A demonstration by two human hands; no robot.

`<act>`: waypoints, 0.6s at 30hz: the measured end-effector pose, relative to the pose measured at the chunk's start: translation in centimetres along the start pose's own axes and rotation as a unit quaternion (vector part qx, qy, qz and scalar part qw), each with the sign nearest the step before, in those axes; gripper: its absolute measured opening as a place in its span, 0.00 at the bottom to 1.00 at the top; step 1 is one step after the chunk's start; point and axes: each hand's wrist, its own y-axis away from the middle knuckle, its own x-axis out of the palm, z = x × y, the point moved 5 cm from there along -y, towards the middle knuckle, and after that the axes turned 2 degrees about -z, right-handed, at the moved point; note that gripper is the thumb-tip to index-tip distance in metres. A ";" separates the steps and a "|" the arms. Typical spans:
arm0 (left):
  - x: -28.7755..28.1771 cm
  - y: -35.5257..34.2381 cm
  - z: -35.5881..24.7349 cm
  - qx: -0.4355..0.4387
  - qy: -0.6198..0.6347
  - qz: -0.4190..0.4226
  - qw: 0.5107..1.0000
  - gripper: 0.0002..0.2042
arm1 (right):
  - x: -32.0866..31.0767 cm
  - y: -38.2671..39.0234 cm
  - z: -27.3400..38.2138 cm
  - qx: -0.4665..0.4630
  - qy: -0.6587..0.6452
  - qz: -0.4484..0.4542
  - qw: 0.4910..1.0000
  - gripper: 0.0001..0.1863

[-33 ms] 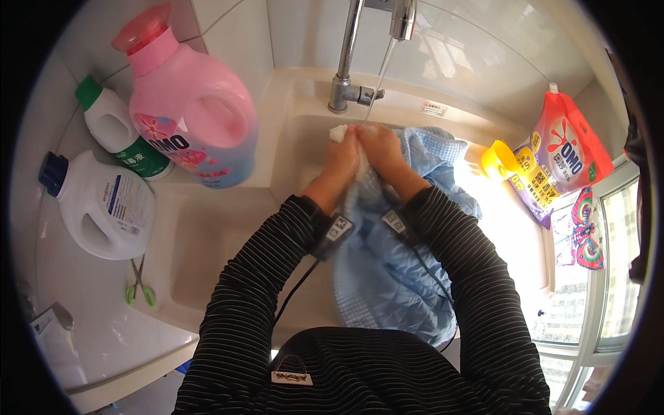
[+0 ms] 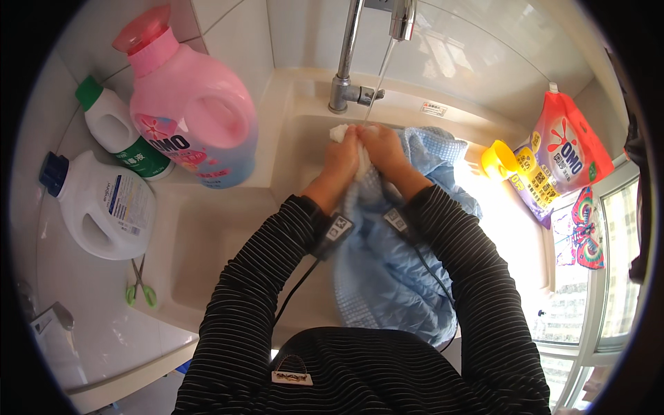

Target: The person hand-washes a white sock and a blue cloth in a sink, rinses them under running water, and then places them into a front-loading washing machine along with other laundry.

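Light-blue cloth [image 2: 387, 290]: wrinkled, with pale-checked edging, draped across the sink [image 2: 214, 242]. My left hand [image 2: 342, 155] and right hand [image 2: 384, 152], side by side, both clamp its bunched upper end under running water [image 2: 386, 61].

With the right hand [image 2: 382, 149] as the dial's centre, the left hand [image 2: 341, 158] is just beside it at nine o'clock. The light-blue quilted fabric cloth [image 2: 394, 290] lies across the beige rectangular basin [image 2: 214, 242] from three to six. Between eleven and twelve stands the silver metal faucet [image 2: 347, 50]; near half past nine, the big pink-and-blue plastic bottle [image 2: 190, 104]; past it toward nine, the green-capped white plastic bottle [image 2: 135, 151]; before eight-thirty's blue-capped white plastic jug [image 2: 123, 200] lie, at eight, the green-handled metal scissors [image 2: 139, 280]. The red-and-purple plastic pouch [image 2: 570, 145] is at three, behind the round yellow plastic cup [image 2: 498, 161].
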 end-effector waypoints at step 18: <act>0.4 -0.7 -0.2 -0.013 -0.081 -0.004 0.997 0.28 | 0.9 0.3 1.1 0.034 0.056 -0.012 0.998 0.22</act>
